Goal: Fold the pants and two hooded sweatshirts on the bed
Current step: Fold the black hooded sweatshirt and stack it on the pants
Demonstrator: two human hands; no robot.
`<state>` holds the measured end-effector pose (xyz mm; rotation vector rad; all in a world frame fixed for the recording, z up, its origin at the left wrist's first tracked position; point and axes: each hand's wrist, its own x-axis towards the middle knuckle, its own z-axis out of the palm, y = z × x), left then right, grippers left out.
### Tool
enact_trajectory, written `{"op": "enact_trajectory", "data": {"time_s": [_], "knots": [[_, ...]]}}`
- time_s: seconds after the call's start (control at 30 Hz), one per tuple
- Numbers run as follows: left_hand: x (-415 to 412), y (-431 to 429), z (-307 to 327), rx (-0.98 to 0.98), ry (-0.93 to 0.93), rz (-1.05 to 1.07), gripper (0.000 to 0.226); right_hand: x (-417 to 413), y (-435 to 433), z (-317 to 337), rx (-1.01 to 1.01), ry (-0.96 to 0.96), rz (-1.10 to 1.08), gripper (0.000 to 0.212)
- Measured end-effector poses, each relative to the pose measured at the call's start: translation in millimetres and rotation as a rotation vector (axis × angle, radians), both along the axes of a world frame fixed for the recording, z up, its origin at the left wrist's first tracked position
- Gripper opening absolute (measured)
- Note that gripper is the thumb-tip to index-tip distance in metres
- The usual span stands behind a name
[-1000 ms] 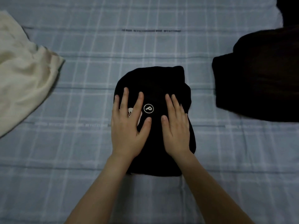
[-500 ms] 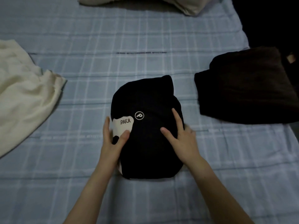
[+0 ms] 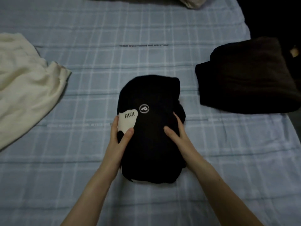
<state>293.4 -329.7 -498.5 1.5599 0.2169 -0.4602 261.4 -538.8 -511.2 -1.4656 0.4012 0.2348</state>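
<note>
Black and soft, the black bundle (image 3: 151, 128) lies at the centre of the frame on the blue checked bed (image 3: 97, 46); I take it for one of the hooded sweatshirts, already folded. My left grip (image 3: 119, 141) pinches its left edge, thumb on top and fingers down the side. The right grip (image 3: 179, 137) cups the right flank the same way. I judge it light, limp and likely to spring open, so I would lift from both long edges with fingers underneath. A white patch (image 3: 127, 119) reads "PAKA", beside a circled "P" logo (image 3: 144, 108). Printed lines on the sheet are too small to read. A dark folded garment (image 3: 247, 79) sits at right and a cream garment (image 3: 24, 82) lies loose at left.
</note>
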Motion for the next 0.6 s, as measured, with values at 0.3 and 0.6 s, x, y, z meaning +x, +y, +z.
{"op": "enact_trajectory", "data": {"time_s": [0.3, 0.6], "knots": [[-118.6, -4.7, 138.6, -0.004, 0.108, -0.034, 0.082, -141.3, -0.5, 138.7, 0.018, 0.027, -0.14, 0.071], [-150.7, -15.0, 269.6, -0.068, 0.028, -0.11, 0.081, -185.4, -12.5, 290.0, -0.104, -0.183, -0.113, 0.067]]}}
